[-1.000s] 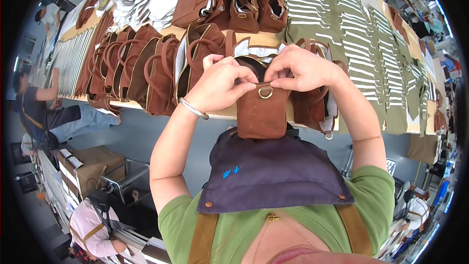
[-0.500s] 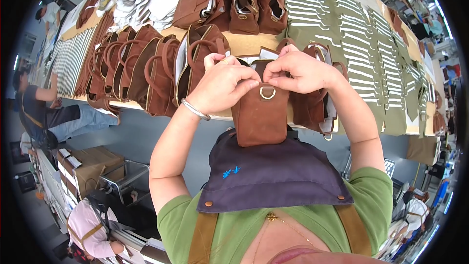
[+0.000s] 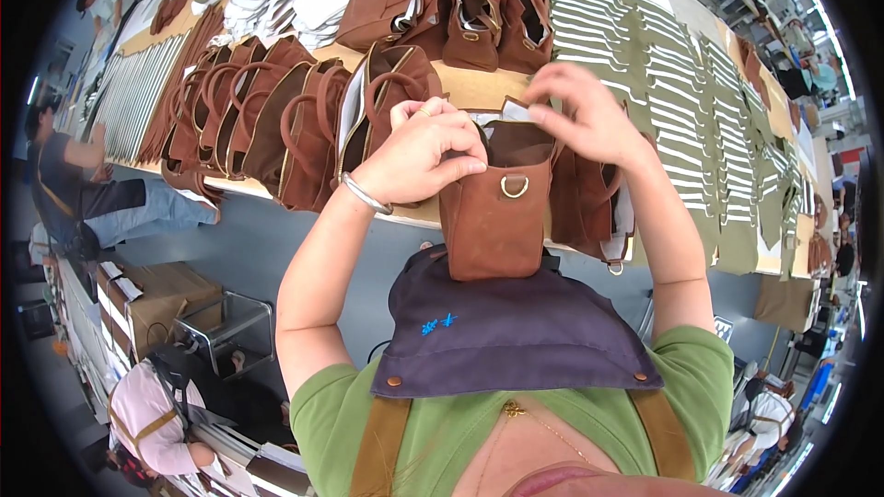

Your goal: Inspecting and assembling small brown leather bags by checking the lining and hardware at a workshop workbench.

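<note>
A brown bag point(image 3: 497, 221) stands upright in front of my chest at the table's near edge. The narrow side facing me carries a gold D-ring point(image 3: 514, 186) on a small tab. Its top gapes and shows a dark lining, with a white piece point(image 3: 520, 110) at the far rim. My left hand point(image 3: 424, 152) pinches the bag's upper left edge, thumb on the outside. Above the far right corner hovers my right hand point(image 3: 589, 115), fingers apart and slightly blurred, thumb close to the white piece; I cannot tell whether it touches.
Several brown handbags point(image 3: 304, 129) line the table on the left, and more brown bags point(image 3: 474, 23) stand behind. Olive pieces with white strips point(image 3: 681, 101) cover the right side. White pieces point(image 3: 267, 0) lie at the back left. A person point(image 3: 74, 166) stands at the left.
My right hand has let go of the bag's near top edge and moved up and right, its fingers spreading. The bag's mouth is wider. My left hand keeps its pinch.
</note>
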Motion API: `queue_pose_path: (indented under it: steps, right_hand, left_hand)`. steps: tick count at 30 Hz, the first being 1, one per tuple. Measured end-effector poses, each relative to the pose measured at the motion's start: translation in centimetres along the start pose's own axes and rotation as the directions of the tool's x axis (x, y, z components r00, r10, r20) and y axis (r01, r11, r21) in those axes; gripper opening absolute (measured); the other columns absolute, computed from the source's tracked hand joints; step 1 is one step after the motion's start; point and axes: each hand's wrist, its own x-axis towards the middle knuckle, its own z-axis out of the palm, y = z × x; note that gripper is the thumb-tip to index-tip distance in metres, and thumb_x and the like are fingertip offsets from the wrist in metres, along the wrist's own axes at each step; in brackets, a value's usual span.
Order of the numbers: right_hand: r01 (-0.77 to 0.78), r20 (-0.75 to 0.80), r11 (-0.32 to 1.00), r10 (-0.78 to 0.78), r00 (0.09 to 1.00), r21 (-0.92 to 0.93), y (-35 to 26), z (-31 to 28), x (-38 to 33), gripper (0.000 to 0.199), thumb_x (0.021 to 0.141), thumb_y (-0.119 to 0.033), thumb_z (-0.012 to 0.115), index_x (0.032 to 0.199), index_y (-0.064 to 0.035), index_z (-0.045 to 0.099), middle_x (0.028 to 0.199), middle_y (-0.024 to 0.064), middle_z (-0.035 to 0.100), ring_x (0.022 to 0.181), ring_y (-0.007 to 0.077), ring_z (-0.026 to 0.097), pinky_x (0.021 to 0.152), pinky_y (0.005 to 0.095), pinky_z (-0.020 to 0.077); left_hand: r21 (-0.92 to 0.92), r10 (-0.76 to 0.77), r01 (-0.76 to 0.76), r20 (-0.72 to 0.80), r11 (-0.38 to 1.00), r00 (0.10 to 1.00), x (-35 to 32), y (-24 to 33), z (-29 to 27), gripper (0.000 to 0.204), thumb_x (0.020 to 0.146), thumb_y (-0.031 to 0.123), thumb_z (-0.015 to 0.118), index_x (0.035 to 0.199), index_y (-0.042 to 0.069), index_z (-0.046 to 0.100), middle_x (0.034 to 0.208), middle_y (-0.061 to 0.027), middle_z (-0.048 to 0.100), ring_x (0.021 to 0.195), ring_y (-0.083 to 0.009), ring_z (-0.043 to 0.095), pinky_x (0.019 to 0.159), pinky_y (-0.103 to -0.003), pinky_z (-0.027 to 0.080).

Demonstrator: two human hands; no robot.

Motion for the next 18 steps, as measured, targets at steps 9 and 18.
queue_pose_path:
  steps: [9, 18]
  right_hand:
    - [-0.633, 0.086, 0.766, 0.642, 0.762, -0.115, 2.1, 0.8, -2.3, 0.065, 0.083, -0.049, 0.068, 0.126, -0.0025, 0.057, 0.092, 0.0127, 0.063, 0.084, 0.0206, 0.061, 0.077, 0.0339, 0.0487]
    - [-0.595, 0.324, 0.743, 0.506, 0.800, 0.307, 0.4, 1.5, 1.9, 0.042, 0.086, -0.043, 0.069, 0.077, -0.0022, 0.069, 0.070, 0.0014, 0.060, 0.066, 0.0086, 0.050, 0.062, 0.0249, 0.0411]
  left_hand:
    - [-0.479, -0.215, -0.027, -0.443, 0.877, 0.870, -1.8, -1.4, 6.0, 0.024, 0.079, 0.022, 0.077, 0.100, 0.014, 0.070, 0.140, -0.0150, 0.040, 0.133, -0.0323, 0.035, 0.112, -0.045, 0.028]
    - [-0.103, 0.146, -0.215, -0.459, 0.971, 0.877, 0.3, 5.1, 9.1, 0.016, 0.076, 0.010, 0.072, 0.090, 0.018, 0.070, 0.127, -0.0054, 0.053, 0.127, -0.0384, 0.036, 0.109, -0.050, 0.027]
